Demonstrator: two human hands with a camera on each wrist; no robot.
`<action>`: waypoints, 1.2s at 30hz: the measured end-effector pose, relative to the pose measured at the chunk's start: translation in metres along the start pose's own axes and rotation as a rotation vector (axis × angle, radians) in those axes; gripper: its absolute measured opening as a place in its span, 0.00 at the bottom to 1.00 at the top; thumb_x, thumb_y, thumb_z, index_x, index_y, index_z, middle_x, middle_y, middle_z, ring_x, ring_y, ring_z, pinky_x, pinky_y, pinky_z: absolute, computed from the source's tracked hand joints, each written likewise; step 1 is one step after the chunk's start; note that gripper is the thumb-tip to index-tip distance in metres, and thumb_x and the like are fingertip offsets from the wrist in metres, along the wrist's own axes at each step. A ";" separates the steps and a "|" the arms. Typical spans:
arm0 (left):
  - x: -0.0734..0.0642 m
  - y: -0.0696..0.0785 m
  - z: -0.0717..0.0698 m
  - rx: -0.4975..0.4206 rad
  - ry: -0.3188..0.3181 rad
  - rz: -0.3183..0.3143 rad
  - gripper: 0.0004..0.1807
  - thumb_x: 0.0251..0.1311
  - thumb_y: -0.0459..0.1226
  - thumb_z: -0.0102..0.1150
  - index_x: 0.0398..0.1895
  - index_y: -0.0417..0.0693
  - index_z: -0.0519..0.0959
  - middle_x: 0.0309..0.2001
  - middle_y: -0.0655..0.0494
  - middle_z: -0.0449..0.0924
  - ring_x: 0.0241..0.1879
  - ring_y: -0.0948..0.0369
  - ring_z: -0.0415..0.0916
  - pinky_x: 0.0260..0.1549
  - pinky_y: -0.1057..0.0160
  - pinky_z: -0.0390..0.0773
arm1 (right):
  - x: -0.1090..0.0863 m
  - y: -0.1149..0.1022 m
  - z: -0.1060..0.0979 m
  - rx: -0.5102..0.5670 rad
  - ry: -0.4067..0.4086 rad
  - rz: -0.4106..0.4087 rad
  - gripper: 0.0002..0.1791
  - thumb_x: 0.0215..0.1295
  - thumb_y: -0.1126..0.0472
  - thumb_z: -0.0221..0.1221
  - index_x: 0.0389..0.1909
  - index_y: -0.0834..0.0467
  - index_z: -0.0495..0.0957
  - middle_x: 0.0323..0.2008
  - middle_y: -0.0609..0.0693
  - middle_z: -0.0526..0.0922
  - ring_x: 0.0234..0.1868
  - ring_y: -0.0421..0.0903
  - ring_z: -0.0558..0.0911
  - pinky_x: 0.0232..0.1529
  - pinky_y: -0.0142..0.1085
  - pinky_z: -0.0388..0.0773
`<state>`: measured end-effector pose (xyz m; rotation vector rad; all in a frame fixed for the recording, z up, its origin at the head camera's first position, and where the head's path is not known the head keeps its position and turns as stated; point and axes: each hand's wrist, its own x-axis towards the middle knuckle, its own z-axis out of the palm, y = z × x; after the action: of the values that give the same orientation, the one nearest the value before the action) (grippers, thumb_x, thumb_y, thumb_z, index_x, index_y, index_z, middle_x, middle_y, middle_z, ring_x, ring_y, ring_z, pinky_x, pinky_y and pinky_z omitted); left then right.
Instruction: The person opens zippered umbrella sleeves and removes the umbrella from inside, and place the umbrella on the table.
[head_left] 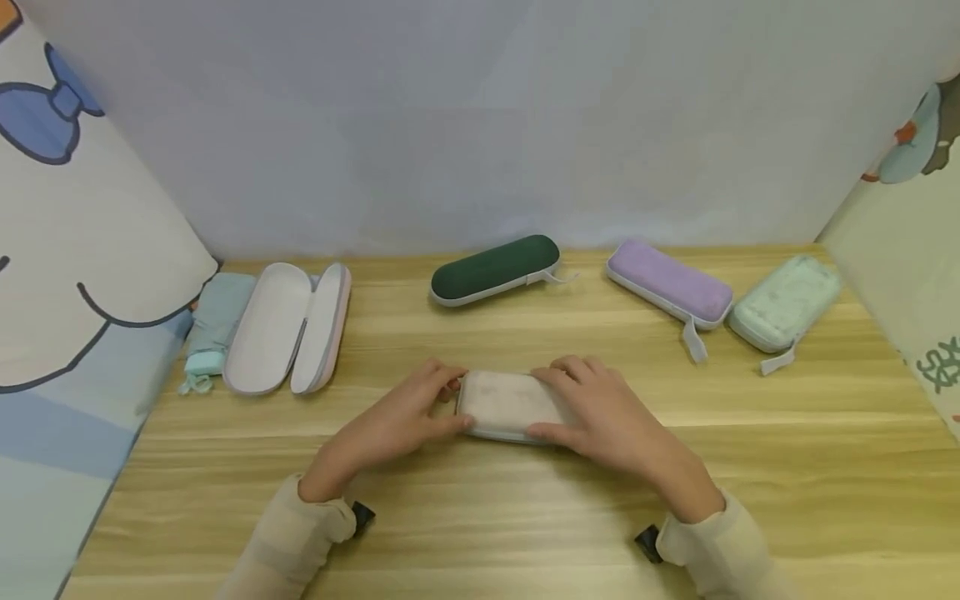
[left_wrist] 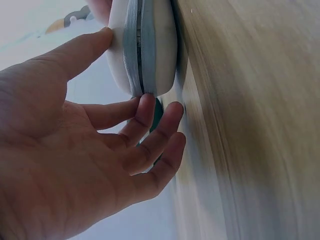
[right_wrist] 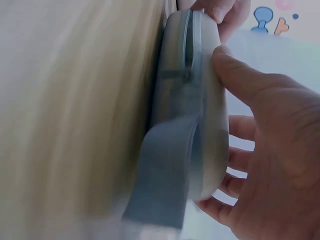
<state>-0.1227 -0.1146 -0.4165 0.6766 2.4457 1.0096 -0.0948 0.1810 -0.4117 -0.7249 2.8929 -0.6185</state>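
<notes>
A beige zippered case lies flat on the table in front of me. At its left end, my left hand holds the case by the corners, thumb on the near side and index fingertip at the zip. My right hand grips the right half between thumb and fingers, covering that end in the head view. Grey-blue zip tape runs around the side, with a dark gap between its two edges. In the right wrist view the zip slider shows, and a wide grey-blue strap hangs from the case's end.
Behind the hands lie a dark green case, a purple case and a pale green case. At left, an opened white-lined case sits beside a teal pouch. Printed cloth hangs at both sides.
</notes>
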 end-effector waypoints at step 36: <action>-0.019 0.029 -0.021 0.062 0.084 0.187 0.11 0.64 0.42 0.72 0.44 0.59 0.79 0.47 0.63 0.79 0.53 0.60 0.77 0.57 0.54 0.79 | -0.042 0.013 -0.046 0.217 0.104 -0.032 0.20 0.63 0.63 0.72 0.54 0.50 0.79 0.51 0.42 0.81 0.48 0.37 0.78 0.50 0.41 0.81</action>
<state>-0.1100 -0.1188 -0.3782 0.9148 2.5322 1.0543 -0.0722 0.2277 -0.3752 -0.7305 2.8482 -0.9832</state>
